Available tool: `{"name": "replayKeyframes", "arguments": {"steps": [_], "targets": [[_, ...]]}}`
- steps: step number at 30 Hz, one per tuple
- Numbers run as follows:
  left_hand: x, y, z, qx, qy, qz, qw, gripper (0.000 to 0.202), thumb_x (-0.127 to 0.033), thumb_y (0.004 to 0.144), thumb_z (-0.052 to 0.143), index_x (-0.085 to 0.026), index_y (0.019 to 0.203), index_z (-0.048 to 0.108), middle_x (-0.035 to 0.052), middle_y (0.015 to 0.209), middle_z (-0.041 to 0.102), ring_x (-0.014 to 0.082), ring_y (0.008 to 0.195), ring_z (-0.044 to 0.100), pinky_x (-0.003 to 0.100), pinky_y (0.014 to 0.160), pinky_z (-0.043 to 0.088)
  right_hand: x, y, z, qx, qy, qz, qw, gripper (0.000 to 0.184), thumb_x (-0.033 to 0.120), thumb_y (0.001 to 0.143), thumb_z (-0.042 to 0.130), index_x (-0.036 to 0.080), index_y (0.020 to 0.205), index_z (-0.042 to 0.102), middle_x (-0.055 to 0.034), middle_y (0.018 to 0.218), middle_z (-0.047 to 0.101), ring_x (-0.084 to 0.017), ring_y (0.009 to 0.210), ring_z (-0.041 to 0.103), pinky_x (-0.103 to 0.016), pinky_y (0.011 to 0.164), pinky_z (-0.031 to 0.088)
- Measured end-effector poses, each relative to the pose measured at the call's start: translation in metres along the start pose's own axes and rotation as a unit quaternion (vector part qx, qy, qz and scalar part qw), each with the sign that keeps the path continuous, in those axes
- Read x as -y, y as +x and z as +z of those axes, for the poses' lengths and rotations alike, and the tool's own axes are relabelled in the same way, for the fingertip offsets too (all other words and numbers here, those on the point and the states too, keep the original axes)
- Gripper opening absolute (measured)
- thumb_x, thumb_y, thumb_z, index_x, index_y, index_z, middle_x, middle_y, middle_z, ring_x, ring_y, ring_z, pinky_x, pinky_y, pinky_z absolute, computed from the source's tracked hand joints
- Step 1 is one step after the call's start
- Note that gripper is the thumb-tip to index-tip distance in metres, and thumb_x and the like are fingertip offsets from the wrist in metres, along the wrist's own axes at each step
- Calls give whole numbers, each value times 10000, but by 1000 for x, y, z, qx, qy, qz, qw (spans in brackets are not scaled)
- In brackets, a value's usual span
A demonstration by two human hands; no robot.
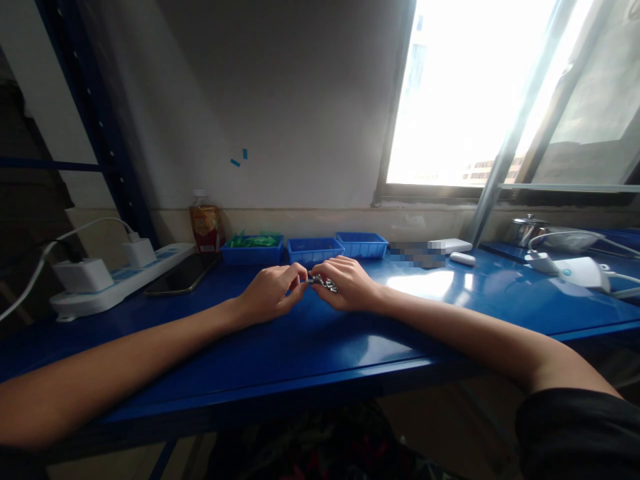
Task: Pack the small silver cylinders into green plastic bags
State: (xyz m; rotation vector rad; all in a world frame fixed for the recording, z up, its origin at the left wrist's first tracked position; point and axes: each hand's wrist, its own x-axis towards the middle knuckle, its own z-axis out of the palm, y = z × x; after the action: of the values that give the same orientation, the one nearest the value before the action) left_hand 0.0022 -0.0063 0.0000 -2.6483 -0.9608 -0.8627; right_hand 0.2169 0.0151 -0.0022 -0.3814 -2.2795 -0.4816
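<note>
My left hand (276, 292) is closed in a pinch, its thumb and forefinger at one end of a small metal piece (311, 281). Against the other end of that piece are the fingertips of my right hand (347, 283). Several small shiny metal parts (329, 285) show under the curled fingers of the right hand, which is closed around them. Their exact kind is too small to make out. Both hands are just above the blue table (280, 353), in front of the blue bins.
Behind my hands stand a blue bin (253, 253) with green pieces, a middle blue bin (315, 252) and a right blue bin (362, 247). To the left are a drink bottle (205, 223), a phone (183, 277) and a power strip (135, 277). A white charger (583, 275) lies right.
</note>
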Motion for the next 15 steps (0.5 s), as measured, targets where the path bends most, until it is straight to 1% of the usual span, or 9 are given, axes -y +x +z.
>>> {"name": "replayKeyframes", "arguments": {"steps": [5, 9, 13, 15], "targets": [[-1, 0, -1, 10, -8, 3, 1000, 174, -317, 936, 389, -177, 936, 492, -1, 719, 590, 133, 625, 558, 236, 607, 392, 0, 1, -1, 12, -28, -34, 999, 154, 291, 929, 458, 183, 954, 565, -25, 734, 634, -139, 674, 579, -275, 649, 385], [-1, 0, -2, 20, -8, 7, 1000, 198, -319, 945, 365, -174, 959, 499, 5, 727, 590, 138, 635, 562, 240, 603, 394, 0, 2, -1, 9, -32, -36, 999, 152, 280, 927, 462, 176, 920, 572, -24, 721, 629, -135, 664, 570, -276, 642, 381], [-1, -1, -1, 21, -6, 10, 1000, 214, -331, 922, 429, -172, 1055, 485, -3, 735, 608, 134, 619, 571, 236, 587, 399, 0, 2, 0, 1, -26, -28, 999, 161, 291, 922, 474, 171, 887, 576, -26, 723, 643, -134, 660, 578, -270, 636, 389], [-2, -1, -1, 17, -8, 12, 1000, 242, -352, 899, 476, -172, 1060, 480, -12, 727, 606, 121, 577, 557, 229, 559, 394, 0, 2, 0, -2, -24, -26, 999, 172, 294, 923, 473, 169, 870, 580, -26, 712, 644, -133, 650, 578, -267, 630, 391]]}}
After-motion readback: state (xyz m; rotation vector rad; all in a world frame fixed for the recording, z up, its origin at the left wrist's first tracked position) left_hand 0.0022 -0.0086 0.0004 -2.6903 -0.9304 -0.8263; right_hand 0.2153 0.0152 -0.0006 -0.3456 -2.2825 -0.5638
